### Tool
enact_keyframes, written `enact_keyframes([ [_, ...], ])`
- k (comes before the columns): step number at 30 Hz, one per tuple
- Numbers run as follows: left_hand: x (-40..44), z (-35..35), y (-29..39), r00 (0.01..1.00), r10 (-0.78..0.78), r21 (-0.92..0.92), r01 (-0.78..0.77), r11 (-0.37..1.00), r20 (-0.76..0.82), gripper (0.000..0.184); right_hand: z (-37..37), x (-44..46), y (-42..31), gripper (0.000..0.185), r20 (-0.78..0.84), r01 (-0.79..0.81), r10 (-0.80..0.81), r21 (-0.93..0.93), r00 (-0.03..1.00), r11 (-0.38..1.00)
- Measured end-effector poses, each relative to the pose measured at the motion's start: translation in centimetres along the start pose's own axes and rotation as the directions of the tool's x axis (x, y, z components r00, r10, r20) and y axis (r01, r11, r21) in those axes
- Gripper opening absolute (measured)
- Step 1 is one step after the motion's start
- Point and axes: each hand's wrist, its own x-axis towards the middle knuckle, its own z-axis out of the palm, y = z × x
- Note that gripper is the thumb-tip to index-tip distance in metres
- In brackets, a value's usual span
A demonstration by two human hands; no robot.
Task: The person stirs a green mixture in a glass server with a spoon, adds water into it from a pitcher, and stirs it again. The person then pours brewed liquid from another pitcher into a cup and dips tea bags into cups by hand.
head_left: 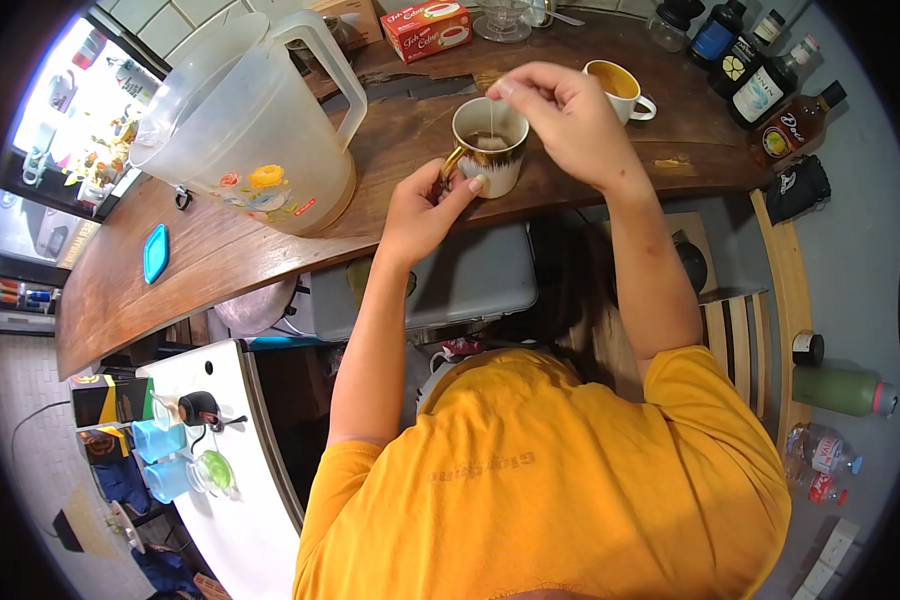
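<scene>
A white mug with gold trim (492,172) stands near the front edge of the wooden counter. My left hand (425,212) is closed on its gold handle, the thumb against the mug's side. Above the rim, my right hand (567,118) pinches a thin string. A tea bag (492,144) hangs from that string inside the mug, at the dark liquid. Just right of my right hand's fingers stands a second white cup (620,103) with a golden inside.
A large translucent pitcher (260,150) stands left of the mug. Behind are a red tea box (426,30) and a glass dish (505,22). Bottles (770,92) line the right back. A blue lid (156,254) lies at the left on the wooden counter (220,262).
</scene>
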Motion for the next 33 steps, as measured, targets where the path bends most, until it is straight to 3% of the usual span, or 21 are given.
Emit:
enact_keyframes([
  [5, -0.1, 0.1, 0.2, 0.999, -0.028, -0.041, 0.029, 0.999, 0.015, 0.026, -0.7, 0.4, -2.6, 0.019, -0.051, 0.060, -0.058, 0.041, 0.997, 0.997],
  [9, -0.1, 0.1, 0.4, 1.000, -0.012, -0.008, 0.012, 1.000, -0.001, 0.026, 0.3, 0.1, 1.8, 0.019, -0.033, -0.003, 0.003, 0.007, 0.999, 1.000],
  [14, 0.0, 0.0, 0.1, 1.000, -0.026, -0.016, 0.026, 1.000, 0.012, 0.026, 0.2, 0.5, -0.1, 0.019, -0.033, -0.044, 0.043, -0.022, 0.999, 0.999],
  [17, -0.1, 0.1, 0.3, 1.000, -0.028, -0.031, 0.028, 0.999, 0.009, 0.026, -0.1, 0.5, -1.9, 0.019, -0.110, 0.085, -0.077, 0.072, 0.991, 0.994],
  [26, -0.1, 0.1, 0.3, 0.999, -0.041, -0.008, 0.041, 0.999, 0.003, 0.025, 0.7, -0.6, 0.2, 0.020, -0.015, -0.104, 0.106, 0.102, 0.994, 0.989],
  [28, -0.1, 0.0, 0.2, 0.999, -0.041, -0.012, 0.041, 0.999, 0.007, 0.025, 0.0, 0.0, -1.3, 0.021, -0.072, -0.006, 0.016, 0.144, 0.997, 0.989],
  [33, -0.1, 0.1, 0.2, 1.000, -0.020, -0.010, 0.020, 1.000, 0.006, 0.025, -0.1, 0.1, -1.7, 0.020, -0.082, 0.029, -0.019, 0.125, 0.996, 0.992],
])
